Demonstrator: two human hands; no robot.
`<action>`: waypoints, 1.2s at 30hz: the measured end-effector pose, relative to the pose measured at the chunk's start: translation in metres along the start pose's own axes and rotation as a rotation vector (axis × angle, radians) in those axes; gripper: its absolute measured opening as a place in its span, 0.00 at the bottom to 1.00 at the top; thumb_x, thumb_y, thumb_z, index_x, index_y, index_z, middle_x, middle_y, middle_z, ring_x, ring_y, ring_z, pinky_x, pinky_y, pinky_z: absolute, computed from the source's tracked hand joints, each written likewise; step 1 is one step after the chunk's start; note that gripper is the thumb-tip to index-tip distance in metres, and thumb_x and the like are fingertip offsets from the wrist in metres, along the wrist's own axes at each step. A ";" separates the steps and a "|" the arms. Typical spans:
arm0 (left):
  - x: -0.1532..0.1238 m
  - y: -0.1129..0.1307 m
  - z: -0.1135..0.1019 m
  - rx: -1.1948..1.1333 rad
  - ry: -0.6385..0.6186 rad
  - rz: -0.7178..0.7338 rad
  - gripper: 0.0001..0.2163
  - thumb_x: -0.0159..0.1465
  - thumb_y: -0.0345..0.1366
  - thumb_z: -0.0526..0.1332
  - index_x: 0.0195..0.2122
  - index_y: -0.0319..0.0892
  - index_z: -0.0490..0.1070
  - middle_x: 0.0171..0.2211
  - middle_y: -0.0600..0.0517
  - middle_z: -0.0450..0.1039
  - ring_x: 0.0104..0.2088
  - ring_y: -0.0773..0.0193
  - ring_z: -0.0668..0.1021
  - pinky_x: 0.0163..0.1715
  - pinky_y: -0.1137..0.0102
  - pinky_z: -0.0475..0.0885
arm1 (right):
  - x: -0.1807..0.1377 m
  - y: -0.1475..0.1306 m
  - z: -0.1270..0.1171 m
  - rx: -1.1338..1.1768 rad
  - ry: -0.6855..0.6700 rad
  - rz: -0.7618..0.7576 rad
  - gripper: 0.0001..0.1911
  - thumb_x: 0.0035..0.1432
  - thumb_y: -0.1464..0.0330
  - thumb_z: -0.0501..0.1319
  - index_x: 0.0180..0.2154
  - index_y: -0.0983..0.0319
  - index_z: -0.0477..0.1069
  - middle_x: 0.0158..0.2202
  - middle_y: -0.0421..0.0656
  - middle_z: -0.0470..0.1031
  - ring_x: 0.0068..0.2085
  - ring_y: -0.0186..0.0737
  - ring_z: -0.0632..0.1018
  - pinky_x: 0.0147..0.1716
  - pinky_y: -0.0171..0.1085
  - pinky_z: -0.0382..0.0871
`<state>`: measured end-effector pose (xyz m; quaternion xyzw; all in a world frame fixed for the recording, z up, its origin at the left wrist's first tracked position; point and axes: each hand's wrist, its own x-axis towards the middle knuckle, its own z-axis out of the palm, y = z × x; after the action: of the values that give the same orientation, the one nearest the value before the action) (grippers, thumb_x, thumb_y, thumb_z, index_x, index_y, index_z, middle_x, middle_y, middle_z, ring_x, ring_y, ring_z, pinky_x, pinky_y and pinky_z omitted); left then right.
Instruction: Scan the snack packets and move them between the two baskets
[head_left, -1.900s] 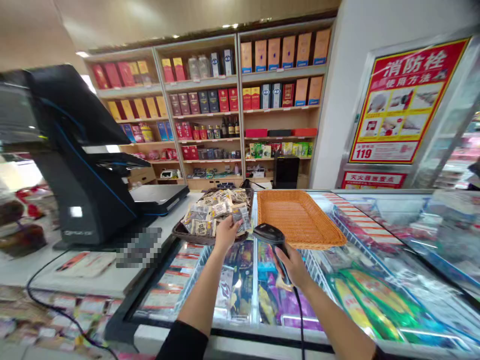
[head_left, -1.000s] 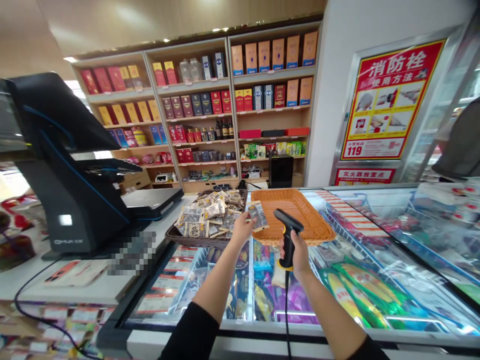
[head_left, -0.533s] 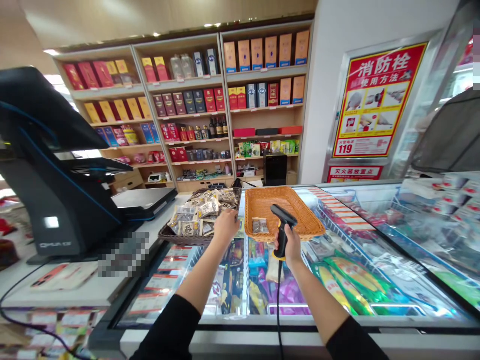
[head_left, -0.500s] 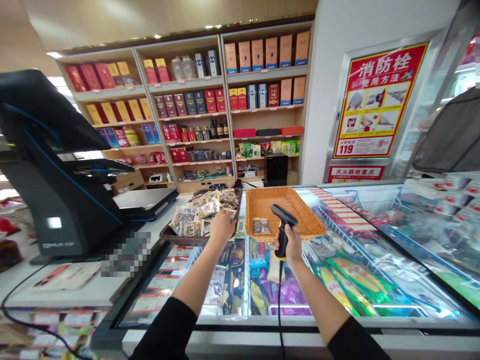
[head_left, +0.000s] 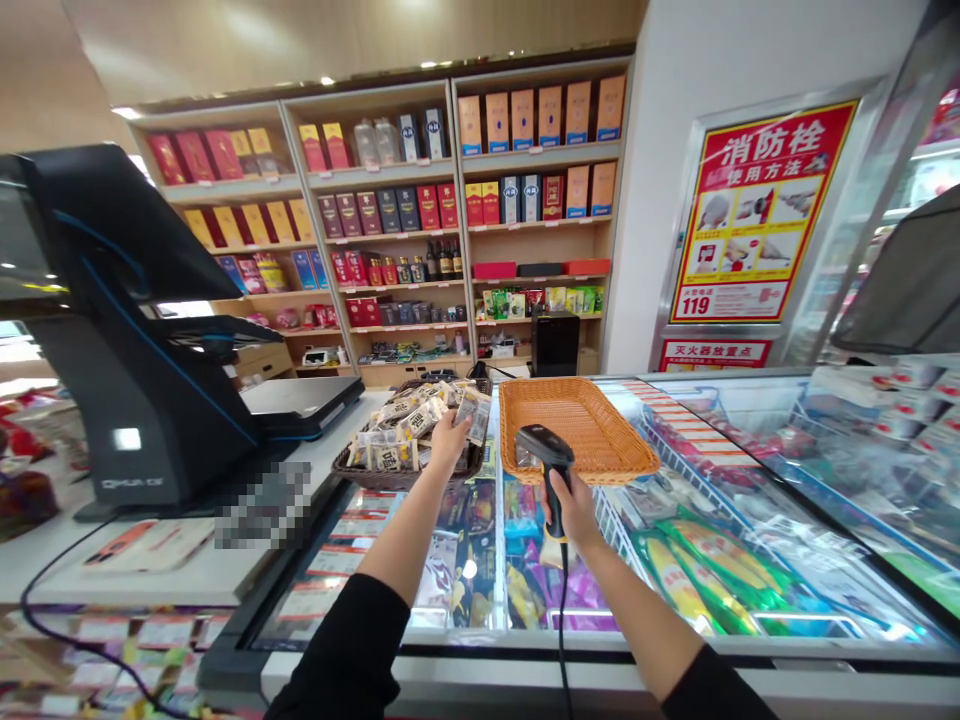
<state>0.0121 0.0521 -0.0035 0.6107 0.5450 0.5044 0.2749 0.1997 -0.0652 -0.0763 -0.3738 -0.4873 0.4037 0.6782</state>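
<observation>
My left hand point(head_left: 448, 442) pinches a small clear snack packet point(head_left: 475, 412) at the right side of a dark brown woven basket point(head_left: 373, 481). That basket is heaped with similar printed snack packets point(head_left: 405, 425). In my right hand point(head_left: 577, 508) is a black barcode scanner point(head_left: 546, 447), gripped by its handle, its head turned toward the held packet. A cable runs down from the handle. Beyond the scanner lies a shallow orange woven basket point(head_left: 574, 408). One packet point(head_left: 525, 457) in its near left corner is mostly hidden behind the scanner head.
Both baskets rest on a glass-topped freezer point(head_left: 480, 600) filled with bagged goods. On the left counter are a black register terminal point(head_left: 165, 400), a weighing plate point(head_left: 300, 397) and a phone-like flat item point(head_left: 150, 545). Shelves of boxed goods point(head_left: 386, 210) stand behind.
My left hand has lifted a packet up from the heap, where it was reaching in before. My right hand has swung the scanner left, toward that packet.
</observation>
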 end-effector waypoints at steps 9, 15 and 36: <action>-0.013 -0.020 0.005 -0.355 -0.080 0.014 0.13 0.49 0.40 0.62 0.33 0.40 0.65 0.24 0.54 0.72 0.26 0.66 0.74 0.28 0.73 0.67 | -0.017 -0.007 0.020 -0.199 -0.141 0.034 0.17 0.56 0.54 0.57 0.27 0.60 0.63 0.15 0.33 0.63 0.12 0.29 0.63 0.11 0.29 0.55; -0.014 -0.018 0.005 -0.289 -0.092 0.040 0.11 0.51 0.39 0.61 0.32 0.40 0.66 0.26 0.52 0.73 0.30 0.64 0.76 0.31 0.73 0.67 | -0.017 -0.005 0.018 -0.236 -0.078 0.028 0.17 0.55 0.54 0.58 0.26 0.60 0.63 0.15 0.34 0.63 0.12 0.30 0.63 0.11 0.30 0.55; -0.016 0.019 0.055 0.226 -0.157 0.112 0.10 0.55 0.38 0.61 0.35 0.40 0.75 0.34 0.48 0.77 0.37 0.59 0.77 0.38 0.69 0.68 | 0.006 -0.015 -0.003 0.312 0.238 0.056 0.21 0.51 0.49 0.58 0.34 0.60 0.62 0.19 0.34 0.66 0.13 0.29 0.64 0.11 0.30 0.58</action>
<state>0.0711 0.0437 -0.0106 0.7047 0.5403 0.4051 0.2174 0.2063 -0.0664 -0.0614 -0.3227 -0.3247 0.4459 0.7691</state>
